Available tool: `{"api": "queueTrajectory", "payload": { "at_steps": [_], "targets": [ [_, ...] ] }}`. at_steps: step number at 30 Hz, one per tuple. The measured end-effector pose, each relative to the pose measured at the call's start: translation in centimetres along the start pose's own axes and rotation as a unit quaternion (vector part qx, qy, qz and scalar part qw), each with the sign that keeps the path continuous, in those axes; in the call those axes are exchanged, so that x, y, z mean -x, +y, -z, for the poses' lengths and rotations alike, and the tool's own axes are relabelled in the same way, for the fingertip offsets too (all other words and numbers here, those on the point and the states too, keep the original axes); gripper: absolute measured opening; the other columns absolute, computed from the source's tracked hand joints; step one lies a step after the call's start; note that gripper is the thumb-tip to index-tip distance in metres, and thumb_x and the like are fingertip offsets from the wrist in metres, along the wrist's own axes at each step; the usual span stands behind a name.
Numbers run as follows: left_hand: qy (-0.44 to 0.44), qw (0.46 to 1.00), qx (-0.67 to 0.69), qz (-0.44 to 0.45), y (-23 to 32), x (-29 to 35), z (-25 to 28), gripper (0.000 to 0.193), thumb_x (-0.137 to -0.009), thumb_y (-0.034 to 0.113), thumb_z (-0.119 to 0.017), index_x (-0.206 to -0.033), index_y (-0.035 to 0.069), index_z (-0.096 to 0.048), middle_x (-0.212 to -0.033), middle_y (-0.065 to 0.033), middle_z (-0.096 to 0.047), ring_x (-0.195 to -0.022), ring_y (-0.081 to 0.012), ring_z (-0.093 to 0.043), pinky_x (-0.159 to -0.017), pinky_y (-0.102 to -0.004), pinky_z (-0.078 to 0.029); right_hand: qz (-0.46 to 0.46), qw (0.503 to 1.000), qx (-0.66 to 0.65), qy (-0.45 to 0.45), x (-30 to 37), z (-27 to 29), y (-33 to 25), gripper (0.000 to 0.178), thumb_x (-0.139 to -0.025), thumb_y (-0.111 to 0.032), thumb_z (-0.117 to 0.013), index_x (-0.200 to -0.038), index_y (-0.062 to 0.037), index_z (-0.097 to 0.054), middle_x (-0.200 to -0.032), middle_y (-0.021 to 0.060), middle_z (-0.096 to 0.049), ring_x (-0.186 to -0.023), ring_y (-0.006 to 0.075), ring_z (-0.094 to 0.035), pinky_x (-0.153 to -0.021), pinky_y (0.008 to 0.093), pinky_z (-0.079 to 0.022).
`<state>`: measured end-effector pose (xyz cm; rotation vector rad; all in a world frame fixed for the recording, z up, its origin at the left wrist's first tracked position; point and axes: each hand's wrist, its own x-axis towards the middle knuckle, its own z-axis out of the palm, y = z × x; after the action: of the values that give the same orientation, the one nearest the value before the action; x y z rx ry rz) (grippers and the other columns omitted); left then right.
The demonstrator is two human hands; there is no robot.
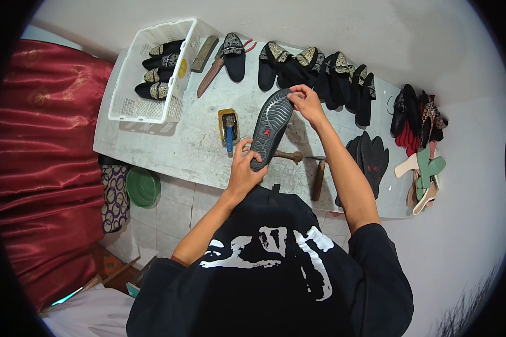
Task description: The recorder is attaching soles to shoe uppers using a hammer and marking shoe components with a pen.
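Observation:
A black shoe [272, 121] is held up over the table with its ribbed grey-black rubber sole toward me; a small red mark shows on the sole. My left hand [245, 171] is closed around its lower end, thumb on the sole. At the upper end, my right hand [307, 104] pinches the edge between thumb and fingers. Just left of the shoe sits a small tub of yellowish paste [223, 121] with a blue-handled brush [229, 135] lying in it. Behind the shoe, a hammer [289, 156] is partly covered.
A white plastic basket [171, 92] with several patterned black slippers stands at the back left. More black slippers [334, 78] line the wall. A second hammer [319, 181] and stacked black soles [370, 163] lie on the right, near green and cream sole pieces [427, 168].

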<state>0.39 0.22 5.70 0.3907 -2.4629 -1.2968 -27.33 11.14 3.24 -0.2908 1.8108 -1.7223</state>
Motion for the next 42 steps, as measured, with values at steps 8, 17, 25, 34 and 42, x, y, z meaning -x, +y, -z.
{"api": "queueTrajectory", "payload": {
  "at_steps": [8, 17, 25, 34, 42],
  "targets": [
    [0.025, 0.999, 0.025, -0.019, 2.3, -2.8, 0.2, 0.028, -0.069, 0.005, -0.086, -0.086, 0.004, -0.063, -0.138, -0.0166, -0.05, -0.118, -0.0332, -0.058, -0.099, -0.0439, -0.05, 0.03, 0.999, 0.018, 0.017, -1.5, 1.0, -2.3, 0.029, -0.093, -0.007, -0.071, -0.121, -0.0031, -0.065, -0.085, 0.0004, -0.069, -0.072, 0.0061, -0.059, -0.063, 0.025, -0.048],
    [0.087, 0.991, 0.075, -0.066, 7.2, -7.6, 3.2, 0.029, -0.069, 0.001, -0.086, -0.092, 0.004, -0.07, -0.138, -0.0149, -0.054, -0.116, -0.0306, -0.065, -0.097, -0.0406, -0.054, 0.087, 0.983, -0.069, 0.149, 0.1, 2.9, -7.6, 0.017, -0.095, -0.009, -0.069, -0.112, -0.0067, -0.074, -0.083, -0.0012, -0.067, -0.073, 0.0059, -0.057, -0.062, 0.0241, -0.044],
    [0.118, 0.974, 0.182, -0.06, 7.9, -6.0, 7.1, 0.036, -0.078, -0.009, -0.082, -0.113, -0.003, -0.073, -0.139, -0.0176, -0.058, -0.121, -0.0266, -0.066, -0.098, -0.0362, -0.061, 0.18, 0.976, -0.052, 0.107, 5.1, 2.5, -8.1, 0.045, -0.086, 0.013, -0.055, -0.129, 0.0031, -0.063, -0.098, 0.0057, -0.07, -0.083, 0.0081, -0.065, -0.071, 0.02, -0.047],
    [0.206, 0.927, 0.311, 0.041, 6.2, 0.0, 9.8, 0.039, -0.088, -0.007, -0.076, -0.126, -0.006, -0.065, -0.14, -0.0229, -0.059, -0.128, -0.0289, -0.061, -0.108, -0.0425, -0.054, 0.196, 0.98, -0.01, 0.045, 9.6, -2.2, -7.6, 0.039, -0.086, 0.015, -0.06, -0.123, 0.005, -0.065, -0.1, 0.0061, -0.065, -0.088, 0.0095, -0.067, -0.077, 0.022, -0.054],
    [0.246, 0.896, 0.337, 0.15, 2.4, 2.1, 13.7, 0.035, -0.094, 0.0, -0.07, -0.129, -0.007, -0.064, -0.132, -0.0219, -0.067, -0.123, -0.0238, -0.063, -0.109, -0.0371, -0.049, 0.249, 0.949, 0.176, 0.076, 11.9, -6.1, -9.9, 0.026, -0.078, 0.01, -0.072, -0.104, 0.0049, -0.07, -0.101, 0.0133, -0.069, -0.083, 0.0211, -0.072, -0.077, 0.0305, -0.057]
  ]
}}
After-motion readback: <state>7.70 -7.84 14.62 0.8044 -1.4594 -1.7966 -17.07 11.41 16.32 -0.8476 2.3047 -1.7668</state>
